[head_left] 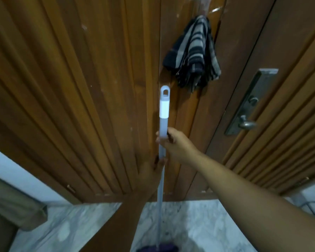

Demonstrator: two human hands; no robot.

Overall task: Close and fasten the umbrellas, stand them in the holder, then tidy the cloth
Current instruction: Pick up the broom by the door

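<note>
A long pale blue-white pole (163, 113) with a loop at its top stands upright against the wooden door. My right hand (173, 142) grips it just below its white sleeve. My left hand (153, 171) holds the same pole lower down. The pole runs down to a dark purple head (156, 249) at the bottom edge, mostly cut off. A dark cloth (193, 51) with grey stripes hangs bunched from a hook high on the door, above and right of the pole's top. No umbrella or holder is in sight.
The ribbed wooden door (80, 88) fills the view. A metal lock plate with a handle (247, 113) sits on the right. Marble floor (198, 224) lies below. A brown wooden edge (16, 206) juts in at the lower left, and a dark cable (311, 206) lies at the far right.
</note>
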